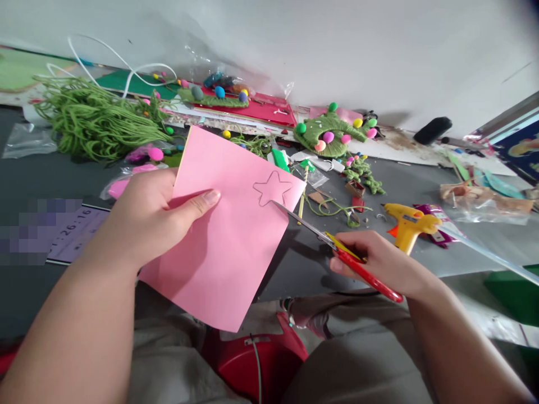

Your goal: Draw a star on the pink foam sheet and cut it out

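A pink sheet (219,241) is held up in front of me, its left edge gripped by my left hand (155,213) with the thumb lying on the front face. Near the sheet's upper right corner a star outline (273,188) is drawn in a dark line. My right hand (374,258) is closed round a pair of scissors (370,278) with red and yellow handles. Their narrow tip lies over the sheet at the lower edge of the star. Whether the tip touches the paper I cannot tell.
Behind the sheet, green yarn (101,118) and a green yarn wreath (330,134) with coloured pom-poms lie along the wall. At right sits a yellow glue gun (408,221) with a clear glue stick. A phone (76,233) lies at left, and a red stool (252,359) stands below.
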{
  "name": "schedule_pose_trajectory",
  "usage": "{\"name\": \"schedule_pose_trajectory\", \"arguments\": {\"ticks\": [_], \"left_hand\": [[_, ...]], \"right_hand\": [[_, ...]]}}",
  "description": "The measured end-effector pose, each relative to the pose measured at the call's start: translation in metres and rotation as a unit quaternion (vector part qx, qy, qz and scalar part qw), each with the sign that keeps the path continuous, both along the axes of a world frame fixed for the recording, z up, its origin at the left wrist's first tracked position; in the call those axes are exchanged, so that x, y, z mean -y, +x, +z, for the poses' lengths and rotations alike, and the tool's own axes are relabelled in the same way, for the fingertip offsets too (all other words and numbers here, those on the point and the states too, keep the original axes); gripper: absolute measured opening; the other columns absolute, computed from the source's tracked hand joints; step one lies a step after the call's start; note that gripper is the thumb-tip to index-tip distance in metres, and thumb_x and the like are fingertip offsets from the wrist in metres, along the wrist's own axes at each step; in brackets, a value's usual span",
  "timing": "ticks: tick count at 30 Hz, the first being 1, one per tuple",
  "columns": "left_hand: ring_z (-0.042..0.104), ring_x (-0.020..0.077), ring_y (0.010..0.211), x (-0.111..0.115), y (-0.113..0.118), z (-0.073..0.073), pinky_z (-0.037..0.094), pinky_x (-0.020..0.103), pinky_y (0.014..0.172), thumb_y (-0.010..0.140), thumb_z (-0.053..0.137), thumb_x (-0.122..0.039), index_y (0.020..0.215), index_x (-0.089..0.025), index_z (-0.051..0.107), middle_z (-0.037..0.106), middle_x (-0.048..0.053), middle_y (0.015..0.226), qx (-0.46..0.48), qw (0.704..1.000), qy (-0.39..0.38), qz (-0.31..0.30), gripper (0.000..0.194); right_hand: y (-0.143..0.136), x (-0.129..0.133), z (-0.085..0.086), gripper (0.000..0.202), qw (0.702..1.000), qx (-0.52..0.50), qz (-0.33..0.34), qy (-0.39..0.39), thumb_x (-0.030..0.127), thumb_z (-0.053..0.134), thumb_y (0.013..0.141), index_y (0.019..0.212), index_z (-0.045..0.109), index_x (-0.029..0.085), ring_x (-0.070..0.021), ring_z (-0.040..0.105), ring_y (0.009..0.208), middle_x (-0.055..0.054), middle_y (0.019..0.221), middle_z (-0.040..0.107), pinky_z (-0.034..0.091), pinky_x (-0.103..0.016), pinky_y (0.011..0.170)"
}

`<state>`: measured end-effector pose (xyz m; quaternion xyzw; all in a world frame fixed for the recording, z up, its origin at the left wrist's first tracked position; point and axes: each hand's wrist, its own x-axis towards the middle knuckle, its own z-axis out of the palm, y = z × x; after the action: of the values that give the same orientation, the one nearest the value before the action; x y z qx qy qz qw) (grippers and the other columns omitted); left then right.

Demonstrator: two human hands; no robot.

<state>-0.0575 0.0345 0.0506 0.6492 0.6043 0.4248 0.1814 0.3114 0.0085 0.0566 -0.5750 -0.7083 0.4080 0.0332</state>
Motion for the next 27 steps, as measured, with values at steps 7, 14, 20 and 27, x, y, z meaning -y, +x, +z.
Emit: {"name": "schedule_pose_trajectory", "arguments": {"ticks": [7,14,20,27], "left_hand": [[0.065,0.025,0.056,-0.0021,-0.0013,-0.0022,0.041,0.03,0.047,0.077,0.075,-0.063,0.08,-0.018,0.082,0.076,0.005,0.071,-0.009,1.0,-0.004,0.011,0.046],[0.064,0.0249,0.052,-0.0027,-0.0004,-0.003,0.039,0.03,0.045,0.076,0.075,-0.059,0.08,-0.017,0.083,0.075,0.004,0.068,-0.002,1.0,0.008,0.009,0.043],[0.064,0.0252,0.049,-0.0031,0.0,-0.0012,0.038,0.03,0.042,0.075,0.074,-0.058,0.075,-0.018,0.082,0.075,0.004,0.065,-0.01,1.0,0.007,0.008,0.04],[0.061,0.0234,0.049,-0.0025,-0.0021,-0.0012,0.038,0.031,0.041,0.075,0.075,-0.059,0.076,-0.02,0.082,0.073,0.003,0.064,-0.021,1.0,0.007,0.011,0.04]], "right_hand": [[-0.0001,-0.0001,-0.0002,0.05,1.0,0.005,-0.011,-0.004,0.055,0.08,0.083,0.07,0.048,0.02,-0.0122,0.036,0.065,0.005,0.068,0.043,0.029,-0.026,0.057],[-0.0042,0.0008,0.0027,0.052,0.999,-0.011,-0.034,0.002,0.056,0.083,0.079,0.067,0.048,0.02,-0.0119,0.036,0.064,0.005,0.066,0.045,0.027,-0.027,0.058],[-0.0051,0.0007,0.0034,0.06,0.999,0.001,-0.054,0.005,0.06,0.086,0.073,0.065,0.043,0.019,-0.0116,0.033,0.064,0.005,0.064,0.039,0.025,-0.027,0.058],[-0.0066,-0.0005,0.0057,0.067,0.998,0.013,-0.052,0.03,0.061,0.087,0.07,0.064,0.035,0.02,-0.0116,0.027,0.066,0.006,0.065,0.03,0.022,-0.027,0.057]]}}
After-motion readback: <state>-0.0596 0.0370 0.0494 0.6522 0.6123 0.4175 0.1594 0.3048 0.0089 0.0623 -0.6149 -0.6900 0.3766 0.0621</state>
